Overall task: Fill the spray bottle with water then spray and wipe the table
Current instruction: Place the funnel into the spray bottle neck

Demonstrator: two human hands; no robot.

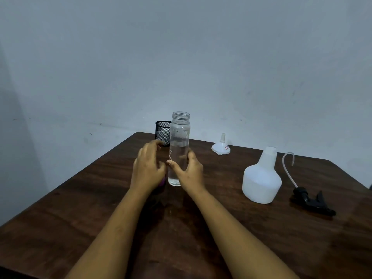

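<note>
Right hand [190, 170]: it holds the clear bottle [179, 150] low down, thumb on the near side, fingers curled round the right side.
Left hand [148, 168]: it is just left of the bottle, seen from the back, fingers bent. Something purple [162, 181] peeks out under it. I cannot tell if the hand grips it.
Arms: both bare arms reach forward from the near edge and come close together at the bottle.
Clear bottle: it stands upright on the surface [80, 208], between the two hands. It has no cap on top. There is water inside, up to about the middle.
Spray bottle [261, 178]: white, standing upright to the right of the right hand, well apart from it. Its top is open, with no sprayer on it.
Sprayer [314, 202]: black, lying on its side just right of the spray bottle. Its thin tube [287, 170] curves up and away from it.
Funnel [221, 147]: white and small, sitting wide end down, far back, between the clear bottle and the spray bottle.
Cup [163, 131]: black mesh, upright at the far edge, behind the left hand and partly hidden by the clear bottle.
Surface: dark brown wood, against a plain pale wall [181, 57].
</note>
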